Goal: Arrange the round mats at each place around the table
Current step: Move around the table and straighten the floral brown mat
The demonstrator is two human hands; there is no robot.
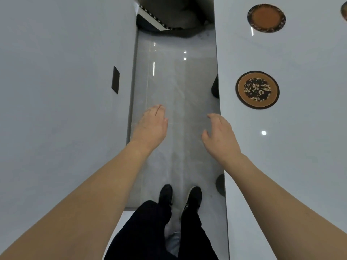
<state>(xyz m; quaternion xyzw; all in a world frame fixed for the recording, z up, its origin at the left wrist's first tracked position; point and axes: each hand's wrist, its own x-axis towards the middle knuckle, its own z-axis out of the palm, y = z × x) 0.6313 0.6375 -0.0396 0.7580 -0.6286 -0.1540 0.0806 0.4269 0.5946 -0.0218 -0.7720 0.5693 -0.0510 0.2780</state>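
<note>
Table [300,166]: pale glossy top along the right side, its long edge running near to far.

Near mat [257,90]: round, lying flat on the table close to that edge; brown outer band, dark floral centre. Being round, it has no long axis and no clear heading.

Far mat [266,18]: round, flat, farther along the same edge; plain brown centre with a dark patterned rim. It is well apart from the near mat, and bare tabletop lies between them.

Third mat [344,11]: only a sliver shows at the far right border; its pattern cannot be told.

Left hand [152,124]: empty, palm down, fingers loosely together, over the floor [178,94] beside the wall [56,91] on the left.

Right hand [218,135]: empty, fingers gently curled and spread, thumb out, just beside the table edge and nearer than the near mat, not touching it.

Floor: a grey tiled aisle between wall and table, open ahead of the person's dark shoes [166,193]. A wide stretch of bare tabletop lies near of the near mat.
</note>
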